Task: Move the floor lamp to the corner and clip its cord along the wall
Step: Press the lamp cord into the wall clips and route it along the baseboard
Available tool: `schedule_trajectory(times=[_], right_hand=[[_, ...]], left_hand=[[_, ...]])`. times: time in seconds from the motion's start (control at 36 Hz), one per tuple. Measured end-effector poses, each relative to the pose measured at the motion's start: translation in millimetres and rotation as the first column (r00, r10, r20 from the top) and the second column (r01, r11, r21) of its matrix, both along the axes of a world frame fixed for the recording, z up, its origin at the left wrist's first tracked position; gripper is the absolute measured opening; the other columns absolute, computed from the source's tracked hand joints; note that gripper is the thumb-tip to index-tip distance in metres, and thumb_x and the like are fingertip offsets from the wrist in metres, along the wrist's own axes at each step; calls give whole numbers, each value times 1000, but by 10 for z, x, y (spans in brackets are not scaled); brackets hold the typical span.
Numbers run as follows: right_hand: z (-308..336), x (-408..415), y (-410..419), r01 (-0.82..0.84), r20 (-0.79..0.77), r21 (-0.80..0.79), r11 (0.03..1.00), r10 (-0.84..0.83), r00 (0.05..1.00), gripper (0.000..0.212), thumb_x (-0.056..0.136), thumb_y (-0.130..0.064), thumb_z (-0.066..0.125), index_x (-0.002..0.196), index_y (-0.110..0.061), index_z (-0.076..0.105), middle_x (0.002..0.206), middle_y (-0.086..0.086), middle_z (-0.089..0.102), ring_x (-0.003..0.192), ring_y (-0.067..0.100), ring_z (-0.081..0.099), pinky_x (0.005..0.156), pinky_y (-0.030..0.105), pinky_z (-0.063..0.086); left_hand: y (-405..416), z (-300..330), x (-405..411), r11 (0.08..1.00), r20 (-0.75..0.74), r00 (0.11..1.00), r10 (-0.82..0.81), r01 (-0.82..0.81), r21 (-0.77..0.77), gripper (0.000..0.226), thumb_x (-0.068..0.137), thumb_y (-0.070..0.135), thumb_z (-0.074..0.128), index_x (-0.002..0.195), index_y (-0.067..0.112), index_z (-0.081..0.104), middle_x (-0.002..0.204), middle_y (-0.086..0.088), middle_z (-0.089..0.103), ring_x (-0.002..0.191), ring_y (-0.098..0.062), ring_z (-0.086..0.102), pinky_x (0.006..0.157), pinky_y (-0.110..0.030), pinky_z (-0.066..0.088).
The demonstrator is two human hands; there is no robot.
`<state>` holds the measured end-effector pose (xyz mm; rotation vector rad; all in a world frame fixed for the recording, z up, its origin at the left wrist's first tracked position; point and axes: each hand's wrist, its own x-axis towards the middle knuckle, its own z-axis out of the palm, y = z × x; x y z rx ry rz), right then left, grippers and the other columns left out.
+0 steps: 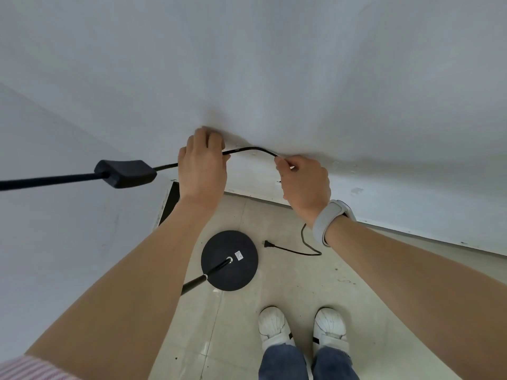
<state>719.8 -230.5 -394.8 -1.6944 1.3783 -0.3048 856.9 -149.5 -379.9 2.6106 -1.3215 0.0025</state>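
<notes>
The black floor lamp stands in the corner on its round base [229, 260], and its pole [204, 277] rises toward me. The lamp head [124, 173] juts across the left wall. A black cord [253, 150] runs from the head along the white wall. My left hand [202, 165] presses the cord against the wall with fingers closed on it. My right hand [303, 182] pinches the cord a little further right. Below that, the cord drops to the floor and ends in a loose plug [270, 244]. Any clip is hidden under my fingers.
White walls meet at a corner on the left, with a dark gap [171, 202] at the floor. The floor is pale tile. My white shoes [301, 329] stand just behind the lamp base. A pale wristband [330, 219] sits on my right wrist.
</notes>
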Motion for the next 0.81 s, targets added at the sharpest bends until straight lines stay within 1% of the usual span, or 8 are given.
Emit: schedule_trajectory(times=[0.14, 0.28, 0.39, 0.5, 0.61, 0.67, 0.72, 0.81], right_hand=[[-52, -131, 22, -19, -25, 36, 999, 20, 999, 29, 86, -43, 48, 75, -23, 67, 61, 1, 62, 68, 29, 65, 68, 36, 53], [-83, -186, 47, -58, 37, 144, 988, 53, 998, 32, 86, -43, 49, 88, -18, 68, 72, 0, 65, 76, 26, 65, 74, 38, 53], [-123, -370, 86, -165, 54, 192, 967, 157, 986, 27, 90, -31, 49, 92, -9, 64, 80, 6, 66, 83, 26, 62, 72, 32, 44], [-177, -650, 127, -221, 27, 224, 949, 220, 975, 25, 90, -20, 48, 86, 1, 60, 85, 23, 67, 82, 35, 60, 66, 31, 40], [-145, -769, 96, -127, 68, 202, 971, 116, 991, 15, 89, -19, 52, 80, -15, 63, 70, 1, 65, 74, 19, 59, 64, 23, 43], [-103, -767, 75, -99, 90, 192, 976, 83, 993, 16, 89, -18, 53, 80, -14, 65, 67, 0, 64, 74, 21, 61, 66, 26, 45], [-55, -754, 64, -76, 87, 161, 984, 63, 994, 18, 87, -18, 54, 78, -11, 67, 67, 7, 66, 75, 27, 64, 68, 32, 47], [-11, -717, 56, -65, 66, 118, 991, 57, 996, 21, 86, -18, 55, 75, -5, 67, 73, 18, 69, 75, 33, 64, 71, 38, 52]], left_hand=[[20, 49, -39, 997, -13, 999, -50, 49, -52, 8, 79, 1, 65, 81, -3, 59, 86, -23, 59, 81, -38, 53, 72, -45, 39], [-59, 56, -20, 998, 28, 999, -21, 22, -56, 7, 76, 0, 66, 75, -1, 59, 82, -18, 63, 87, -36, 52, 76, -43, 34], [-67, 22, 64, 997, 3, 997, 71, -71, -40, 8, 83, 6, 61, 79, 0, 60, 83, -16, 65, 81, -33, 52, 77, -36, 31], [-59, 43, 58, 994, -12, 994, 109, -109, -27, 11, 87, 10, 58, 85, 0, 61, 85, -17, 66, 78, -34, 54, 77, -38, 35], [-60, 90, -19, 995, 15, 995, 97, -96, -36, 14, 89, 4, 48, 94, 1, 62, 85, -19, 66, 73, -32, 51, 76, -37, 36], [-25, 118, -78, 994, 14, 996, 91, -90, -69, 18, 88, 0, 47, 101, 0, 60, 87, -21, 66, 76, -34, 53, 74, -40, 38], [40, 139, -165, 992, -5, 998, 70, -70, -105, 21, 87, -1, 50, 105, -1, 60, 92, -21, 67, 85, -37, 57, 76, -44, 42], [119, 160, -341, 989, -54, 997, -52, 44, -138, 22, 82, -5, 56, 102, -1, 62, 94, -20, 68, 85, -38, 61, 73, -45, 48]])
